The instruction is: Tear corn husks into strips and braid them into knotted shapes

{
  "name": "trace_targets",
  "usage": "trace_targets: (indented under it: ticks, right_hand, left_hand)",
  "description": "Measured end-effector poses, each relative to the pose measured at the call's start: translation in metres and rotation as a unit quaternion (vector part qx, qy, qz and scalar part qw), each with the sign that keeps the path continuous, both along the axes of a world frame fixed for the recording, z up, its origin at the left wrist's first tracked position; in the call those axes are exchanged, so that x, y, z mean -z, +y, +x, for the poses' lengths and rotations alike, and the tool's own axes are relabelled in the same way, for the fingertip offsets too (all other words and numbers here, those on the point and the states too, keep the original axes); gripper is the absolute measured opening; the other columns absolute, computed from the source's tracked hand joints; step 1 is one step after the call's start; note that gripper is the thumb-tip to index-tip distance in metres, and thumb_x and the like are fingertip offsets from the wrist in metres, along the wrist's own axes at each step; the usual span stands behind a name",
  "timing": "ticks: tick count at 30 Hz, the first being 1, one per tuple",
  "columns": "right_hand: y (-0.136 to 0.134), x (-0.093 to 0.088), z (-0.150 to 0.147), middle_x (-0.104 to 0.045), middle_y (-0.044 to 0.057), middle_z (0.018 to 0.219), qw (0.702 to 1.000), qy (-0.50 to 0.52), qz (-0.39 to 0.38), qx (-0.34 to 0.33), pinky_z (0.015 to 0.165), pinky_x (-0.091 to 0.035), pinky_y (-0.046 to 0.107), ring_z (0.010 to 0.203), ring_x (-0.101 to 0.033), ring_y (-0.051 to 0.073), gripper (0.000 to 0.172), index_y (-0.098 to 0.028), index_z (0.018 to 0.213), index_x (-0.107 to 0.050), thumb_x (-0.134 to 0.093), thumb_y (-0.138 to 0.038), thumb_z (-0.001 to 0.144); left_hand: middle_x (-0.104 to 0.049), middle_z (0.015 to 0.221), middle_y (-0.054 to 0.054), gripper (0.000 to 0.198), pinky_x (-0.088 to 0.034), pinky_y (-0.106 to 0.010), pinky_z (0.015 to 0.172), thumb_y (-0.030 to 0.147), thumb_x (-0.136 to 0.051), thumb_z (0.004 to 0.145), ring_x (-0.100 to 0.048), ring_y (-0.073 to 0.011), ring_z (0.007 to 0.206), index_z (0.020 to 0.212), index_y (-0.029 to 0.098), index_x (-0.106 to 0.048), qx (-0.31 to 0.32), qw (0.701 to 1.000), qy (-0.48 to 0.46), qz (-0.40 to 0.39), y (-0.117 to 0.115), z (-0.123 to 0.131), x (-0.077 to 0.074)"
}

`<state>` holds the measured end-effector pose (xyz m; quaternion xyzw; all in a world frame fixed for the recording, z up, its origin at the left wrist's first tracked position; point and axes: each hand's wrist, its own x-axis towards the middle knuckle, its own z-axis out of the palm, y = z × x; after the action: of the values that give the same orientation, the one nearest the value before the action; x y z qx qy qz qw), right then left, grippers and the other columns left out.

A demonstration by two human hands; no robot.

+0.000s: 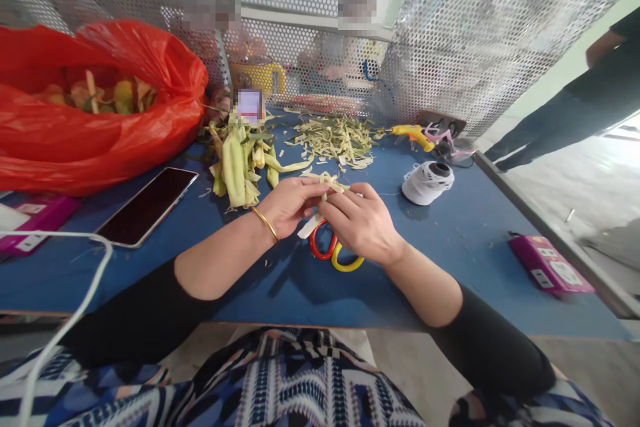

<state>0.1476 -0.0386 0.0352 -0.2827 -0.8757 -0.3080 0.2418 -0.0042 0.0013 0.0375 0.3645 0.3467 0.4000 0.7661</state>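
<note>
Both hands meet over the middle of the blue table. My left hand (pixel 291 205), a gold bangle at its wrist, pinches a pale corn husk strip (pixel 327 180) between thumb and fingers. From the other side my right hand (pixel 367 221) grips the same strip, its fingers curled and partly covering it. The strip looks looped or knotted; its exact shape is hidden by the fingers. Beneath the hands lie scissors (pixel 324 248) with one red and one yellow handle ring; their blades are covered. A pile of larger green-yellow husks (pixel 235 170) lies beyond my left hand.
Shredded husk strips (pixel 345 140) lie at the back. A white thread spool (pixel 426 185), yellow glue gun (pixel 413 136) and clear glasses (pixel 457 150) sit right. A phone (pixel 150 207) and red bag (pixel 165 80) are left. Purple power strip (pixel 550 263) lies far right; a person stands beyond.
</note>
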Motion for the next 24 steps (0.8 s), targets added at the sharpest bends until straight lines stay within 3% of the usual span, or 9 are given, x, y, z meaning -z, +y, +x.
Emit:
trace_targets:
  ticks: [4, 9, 18, 21, 24]
  right_hand:
    - [-0.002, 0.001, 0.0, -0.064, 0.001, 0.069, 0.999, 0.032, -0.004, -0.037, 0.08, -0.038, 0.03, 0.068, -0.054, 0.014, 0.025, -0.017, 0.079, -0.061, -0.043, -0.011, 0.096]
    - [-0.004, 0.002, 0.001, -0.065, 0.001, 0.069, 0.996, 0.053, 0.0, -0.072, 0.081, -0.043, 0.03, 0.065, -0.056, 0.013, 0.019, -0.018, 0.085, -0.061, -0.046, -0.01, 0.092]
    - [-0.006, 0.0, 0.003, -0.071, 0.004, 0.08, 0.983, 0.087, -0.059, -0.151, 0.082, -0.048, 0.033, 0.071, -0.063, 0.015, 0.022, -0.017, 0.101, -0.06, -0.044, -0.008, 0.089]
    - [-0.003, -0.004, 0.006, -0.07, 0.006, 0.089, 0.97, 0.213, -0.085, -0.087, 0.077, -0.049, 0.033, 0.075, -0.062, 0.016, 0.025, -0.017, 0.108, -0.06, -0.046, -0.009, 0.089]
    - [0.006, -0.005, 0.012, -0.065, 0.005, 0.088, 0.92, 0.364, -0.137, 0.039, 0.07, -0.048, 0.032, 0.071, -0.058, 0.016, 0.016, -0.019, 0.101, -0.065, -0.056, -0.018, 0.089]
  left_hand:
    - [-0.065, 0.067, -0.005, 0.006, -0.022, -0.013, 0.034, 0.01, -0.07, 0.076, -0.047, -0.0022, 0.046, 0.07, 0.008, -0.07, -0.015, 1.0, 0.025, -0.004, 0.001, -0.002, -0.005]
    - [-0.069, 0.073, -0.008, 0.008, -0.024, -0.013, 0.035, 0.012, -0.069, 0.079, -0.065, -0.0095, 0.064, 0.071, 0.009, -0.069, -0.029, 0.999, 0.037, -0.007, 0.0, -0.004, -0.009]
    - [-0.07, 0.072, -0.006, 0.008, -0.02, -0.015, 0.034, 0.017, -0.074, 0.075, -0.066, -0.011, 0.062, 0.072, 0.011, -0.068, -0.061, 0.996, 0.054, 0.031, -0.004, -0.003, -0.013]
    - [-0.072, 0.074, -0.006, 0.007, -0.018, -0.016, 0.035, 0.015, -0.074, 0.072, -0.067, -0.0117, 0.059, 0.075, 0.013, -0.068, -0.075, 0.994, 0.064, 0.039, -0.004, -0.004, -0.015]
    - [-0.074, 0.079, -0.007, 0.01, -0.019, -0.017, 0.036, 0.017, -0.074, 0.071, -0.068, -0.0131, 0.059, 0.079, 0.014, -0.07, -0.06, 0.995, 0.071, 0.041, -0.005, -0.004, -0.015]
